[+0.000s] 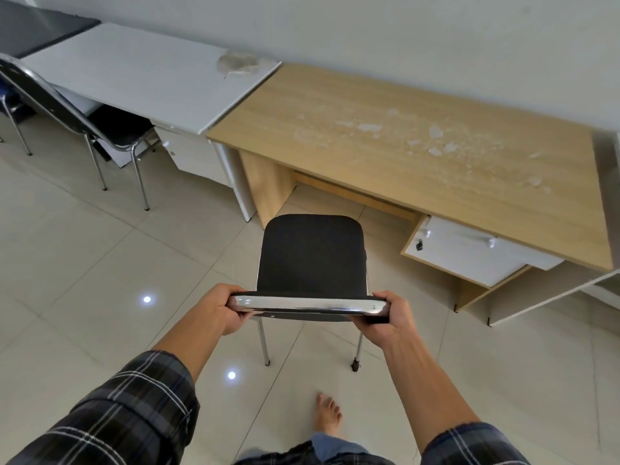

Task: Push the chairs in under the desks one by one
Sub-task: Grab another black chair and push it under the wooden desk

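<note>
A black-seated chair (312,253) with chrome legs stands on the tiled floor just in front of the light wooden desk (385,139). Its seat front points at the desk's knee opening and sits at the desk's front edge. My left hand (223,305) grips the left end of the chrome-edged backrest top, and my right hand (391,313) grips the right end. A second black chair (60,105) stands at the left, partly under the white desk (141,72).
The wooden desk has a white drawer unit (469,253) on its right side, close to the chair's right. A dark desk (37,25) sits at the far left. Flakes of debris lie on both desk tops. My bare foot (327,414) is behind the chair.
</note>
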`<state>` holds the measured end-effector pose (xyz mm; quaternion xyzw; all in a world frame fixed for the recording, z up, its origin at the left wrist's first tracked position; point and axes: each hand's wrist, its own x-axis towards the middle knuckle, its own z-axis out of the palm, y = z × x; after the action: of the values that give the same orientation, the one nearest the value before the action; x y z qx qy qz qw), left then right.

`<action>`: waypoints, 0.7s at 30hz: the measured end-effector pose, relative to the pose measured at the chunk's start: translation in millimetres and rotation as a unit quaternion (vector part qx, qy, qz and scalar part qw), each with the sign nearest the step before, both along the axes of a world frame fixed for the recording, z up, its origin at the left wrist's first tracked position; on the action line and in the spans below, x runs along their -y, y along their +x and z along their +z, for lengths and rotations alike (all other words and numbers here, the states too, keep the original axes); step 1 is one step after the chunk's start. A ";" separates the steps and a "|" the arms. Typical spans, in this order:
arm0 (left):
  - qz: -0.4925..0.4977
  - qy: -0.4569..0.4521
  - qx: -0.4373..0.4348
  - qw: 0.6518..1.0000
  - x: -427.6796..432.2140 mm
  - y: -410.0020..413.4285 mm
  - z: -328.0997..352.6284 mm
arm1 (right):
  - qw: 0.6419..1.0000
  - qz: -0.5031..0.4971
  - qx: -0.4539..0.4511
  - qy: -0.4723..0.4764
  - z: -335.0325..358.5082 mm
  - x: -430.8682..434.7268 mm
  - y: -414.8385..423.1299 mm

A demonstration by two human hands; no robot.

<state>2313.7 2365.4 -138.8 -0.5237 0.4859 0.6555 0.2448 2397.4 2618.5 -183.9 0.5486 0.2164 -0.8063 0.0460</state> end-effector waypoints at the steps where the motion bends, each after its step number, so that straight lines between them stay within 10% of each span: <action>1: 0.002 0.004 -0.002 1.000 -2.4 -8.8 -0.2 | 1.000 -0.005 0.001 0.000 1.6 -2.3 -8.9; 21: -0.077 0.019 0.016 0.997 -20.9 -283.7 5.4 | 0.995 -0.101 -0.008 -0.011 6.5 -1.1 -235.1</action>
<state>2030.0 2386.3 -133.4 -0.4900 0.5085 0.6354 0.3124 2162.4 2619.6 -177.4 0.5609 0.1511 -0.8134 -0.0317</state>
